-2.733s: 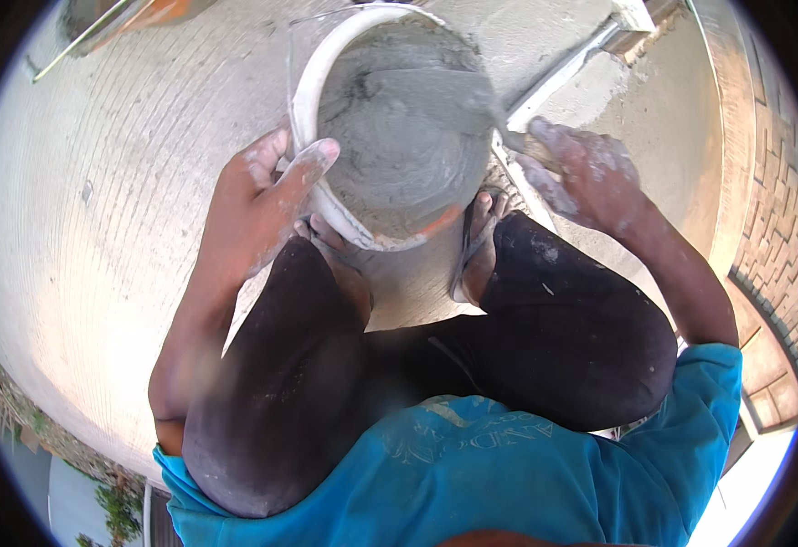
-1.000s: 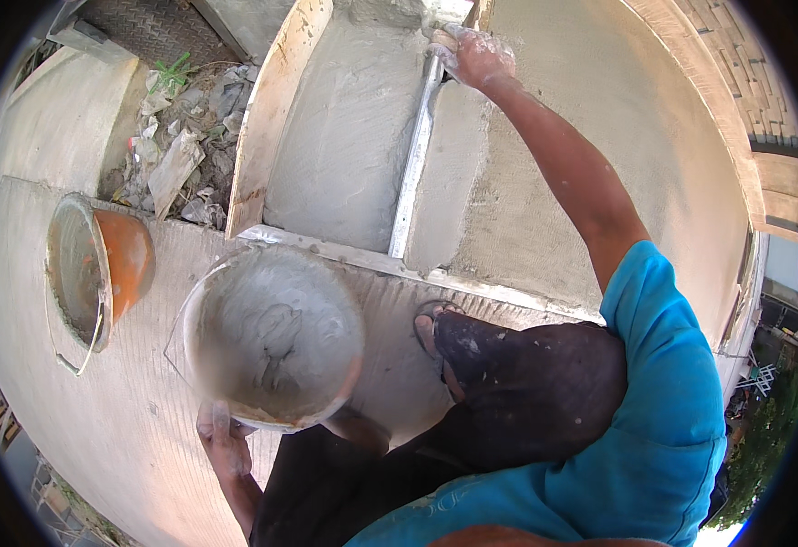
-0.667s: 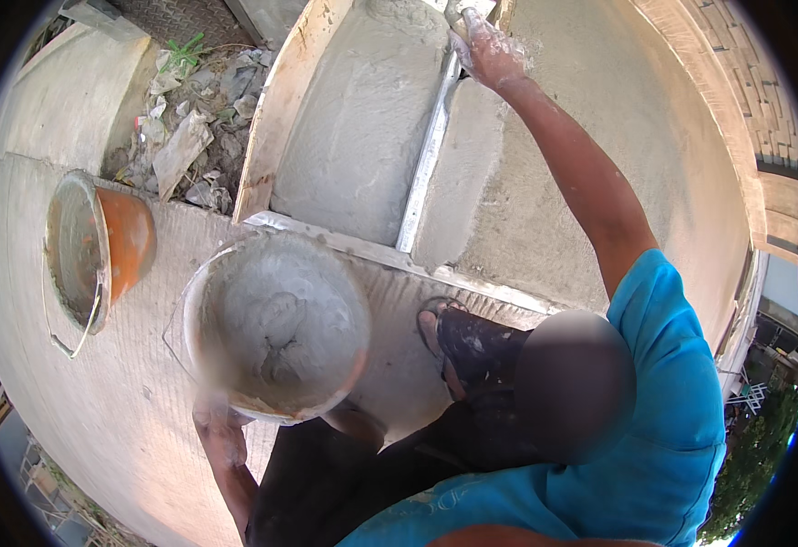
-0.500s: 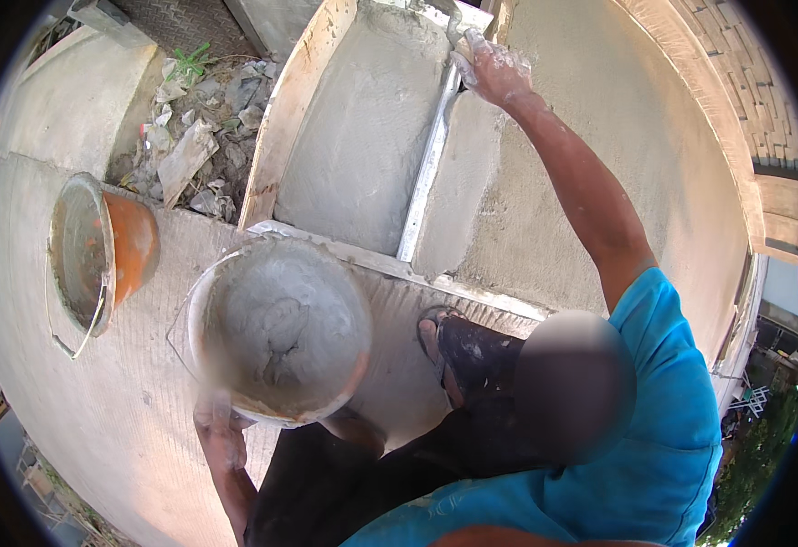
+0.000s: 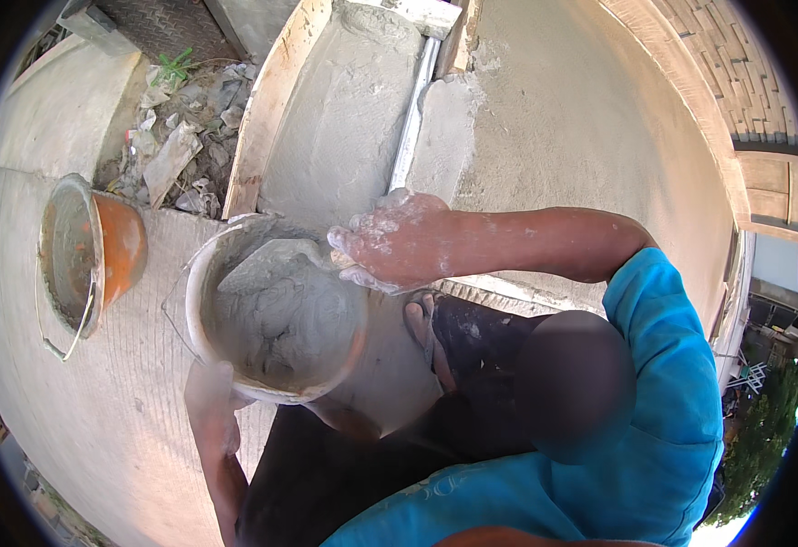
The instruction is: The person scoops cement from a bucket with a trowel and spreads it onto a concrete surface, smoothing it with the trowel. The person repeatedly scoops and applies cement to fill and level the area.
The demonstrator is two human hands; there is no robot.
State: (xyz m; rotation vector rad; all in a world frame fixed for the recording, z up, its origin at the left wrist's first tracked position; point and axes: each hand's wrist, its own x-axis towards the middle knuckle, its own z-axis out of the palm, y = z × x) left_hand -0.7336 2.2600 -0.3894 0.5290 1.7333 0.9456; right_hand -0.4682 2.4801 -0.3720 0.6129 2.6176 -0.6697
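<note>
Head view: the pale bucket (image 5: 200, 301) of grey mix (image 5: 303, 319) sits in front of the person's knees, a little toward ten o'clock from the middle of the view, with its mouth turned partly up toward the camera. The right hand (image 5: 394, 239) is closed around the handle of a trowel (image 5: 257, 264) at the bucket's two o'clock; the blade lies over the mix, pointing to nine or ten. The left hand (image 5: 209, 401) is at the rim near seven o'clock, but blur hides its fingertips, so I cannot tell whether it grips or merely steadies.

To load the blade well, I would slide it in edge first and fairly flat, then level it before lifting so that the heap stays put. The left hand should press against the pull of the trowel, since a loaded stroke could rock the bucket. The blade wants to clear the rim without scraping. Toward one o'clock, the metal bar (image 5: 410, 137) and wooden board (image 5: 257, 118) flank the wet grey strip (image 5: 335, 128); any swing that way is best kept low.
</note>
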